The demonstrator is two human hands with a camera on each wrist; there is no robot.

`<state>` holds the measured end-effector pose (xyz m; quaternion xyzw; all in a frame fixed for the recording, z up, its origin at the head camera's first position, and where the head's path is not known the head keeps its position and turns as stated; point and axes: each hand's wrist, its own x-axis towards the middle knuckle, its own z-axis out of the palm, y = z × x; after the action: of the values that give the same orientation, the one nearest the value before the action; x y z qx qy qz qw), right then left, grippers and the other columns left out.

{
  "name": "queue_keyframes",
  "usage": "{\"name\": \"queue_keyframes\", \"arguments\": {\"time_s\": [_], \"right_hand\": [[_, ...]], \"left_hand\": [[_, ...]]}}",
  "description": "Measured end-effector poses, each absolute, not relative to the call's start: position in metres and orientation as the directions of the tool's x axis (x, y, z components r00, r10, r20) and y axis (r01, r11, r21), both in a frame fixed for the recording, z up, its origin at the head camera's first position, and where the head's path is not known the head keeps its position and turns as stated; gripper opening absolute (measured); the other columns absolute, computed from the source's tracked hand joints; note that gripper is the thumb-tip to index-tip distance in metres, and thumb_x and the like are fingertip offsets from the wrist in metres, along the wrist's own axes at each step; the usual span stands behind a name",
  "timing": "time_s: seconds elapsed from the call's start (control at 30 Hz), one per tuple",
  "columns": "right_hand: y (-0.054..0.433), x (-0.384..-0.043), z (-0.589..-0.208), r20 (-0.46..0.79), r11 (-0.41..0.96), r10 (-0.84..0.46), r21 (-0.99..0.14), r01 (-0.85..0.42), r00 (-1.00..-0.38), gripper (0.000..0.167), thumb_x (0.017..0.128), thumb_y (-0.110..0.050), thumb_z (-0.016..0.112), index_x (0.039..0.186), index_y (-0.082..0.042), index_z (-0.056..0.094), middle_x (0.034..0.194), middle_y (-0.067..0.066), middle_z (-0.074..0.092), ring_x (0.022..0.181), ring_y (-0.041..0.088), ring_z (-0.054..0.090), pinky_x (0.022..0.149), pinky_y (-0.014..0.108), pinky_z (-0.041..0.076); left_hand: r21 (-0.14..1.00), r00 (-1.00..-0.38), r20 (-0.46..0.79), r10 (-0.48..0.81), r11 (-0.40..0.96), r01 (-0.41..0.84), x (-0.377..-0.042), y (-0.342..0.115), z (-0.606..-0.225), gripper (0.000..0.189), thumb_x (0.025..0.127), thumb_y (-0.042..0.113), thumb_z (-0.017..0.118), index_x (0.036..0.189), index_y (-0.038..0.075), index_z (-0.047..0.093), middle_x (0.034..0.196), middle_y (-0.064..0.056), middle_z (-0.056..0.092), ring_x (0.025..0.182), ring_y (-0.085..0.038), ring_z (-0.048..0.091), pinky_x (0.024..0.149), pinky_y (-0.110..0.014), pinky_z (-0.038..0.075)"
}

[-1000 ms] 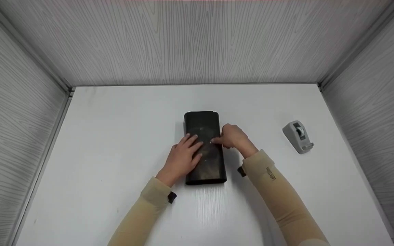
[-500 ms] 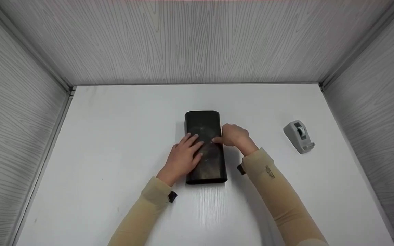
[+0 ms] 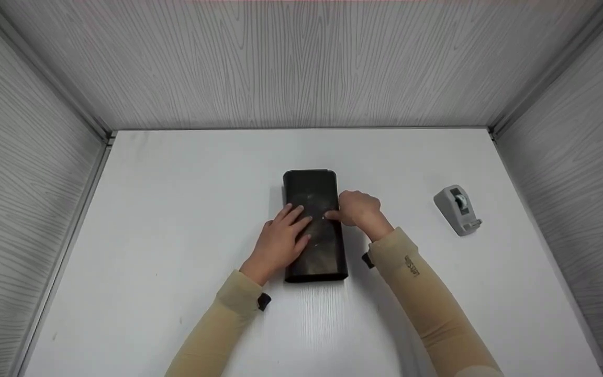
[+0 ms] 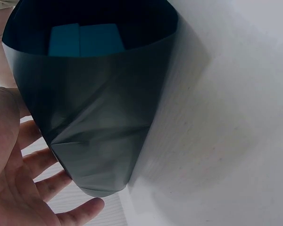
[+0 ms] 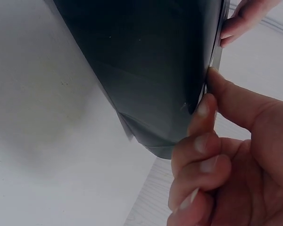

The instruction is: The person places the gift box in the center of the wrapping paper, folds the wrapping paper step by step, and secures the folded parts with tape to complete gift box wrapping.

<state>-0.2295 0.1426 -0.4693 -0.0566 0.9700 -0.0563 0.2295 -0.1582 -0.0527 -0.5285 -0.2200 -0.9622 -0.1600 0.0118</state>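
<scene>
A black wrapping sheet (image 3: 316, 256), folded into a flat, long tube, lies on the white table. Its near end gapes in the left wrist view, where a blue block-like thing (image 4: 101, 40) shows inside. My left hand (image 3: 276, 242) rests on top of the sheet, its fingers spread. From the right side my right hand (image 3: 359, 209) pinches the sheet's long edge, thumb on the top face and bent index finger against the side. Its other fingers are curled in the right wrist view. A small shiny spot lies at the thumb tip.
A grey tape dispenser (image 3: 457, 209) with a roll in it stands on the table (image 3: 176, 209) at the right. Grey wood-grain panels (image 3: 301, 68) rise along the back and both sides.
Hardly anything differs: both hands stay on the black sheet, and the right wrist shifts very slightly. The dispenser stays put.
</scene>
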Motion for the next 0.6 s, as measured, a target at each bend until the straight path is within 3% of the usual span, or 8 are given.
{"name": "queue_keyframes", "arguments": {"time_s": [0.13,0.33,0.47,0.6], "right_hand": [[0.142,-0.229,-0.47,-0.431,0.988,-0.134,-0.129,-0.086,-0.892,0.056,0.092,-0.055,0.061,0.109,-0.002,0.068,0.093,0.015,0.067,0.075,0.026,0.062,0.074,0.047,0.052],[0.151,-0.23,-0.474,-0.411,0.989,-0.116,-0.13,-0.068,-0.904,0.063,0.086,-0.066,0.061,0.097,-0.005,0.072,0.084,0.011,0.068,0.068,0.023,0.061,0.065,0.042,0.052],[0.161,-0.229,-0.483,-0.445,0.975,-0.128,-0.22,-0.031,-0.886,0.067,0.085,-0.07,0.058,0.097,-0.006,0.071,0.09,0.009,0.068,0.072,0.024,0.062,0.065,0.041,0.05],[0.173,-0.228,-0.495,-0.452,0.926,-0.186,-0.377,-0.002,-0.872,0.069,0.088,-0.067,0.057,0.104,-0.002,0.069,0.094,0.012,0.068,0.076,0.024,0.062,0.068,0.04,0.05]], "left_hand": [[0.3,-0.903,0.09,0.42,0.853,0.427,-0.158,-0.053,-0.529,0.046,0.101,0.04,0.052,0.141,0.019,0.056,0.152,-0.005,0.04,0.143,-0.026,0.028,0.098,-0.053,0.042],[0.311,-0.904,0.085,0.419,0.851,0.423,-0.158,-0.053,-0.529,0.045,0.101,0.04,0.052,0.141,0.019,0.056,0.153,-0.006,0.04,0.144,-0.026,0.028,0.099,-0.054,0.042],[0.315,-0.905,0.083,0.416,0.851,0.42,-0.157,-0.054,-0.528,0.045,0.101,0.04,0.052,0.141,0.018,0.056,0.153,-0.006,0.04,0.144,-0.027,0.028,0.099,-0.054,0.042],[0.312,-0.904,0.087,0.419,0.85,0.424,-0.157,-0.053,-0.528,0.045,0.101,0.04,0.052,0.141,0.018,0.056,0.153,-0.006,0.04,0.144,-0.027,0.028,0.098,-0.054,0.042]]}}
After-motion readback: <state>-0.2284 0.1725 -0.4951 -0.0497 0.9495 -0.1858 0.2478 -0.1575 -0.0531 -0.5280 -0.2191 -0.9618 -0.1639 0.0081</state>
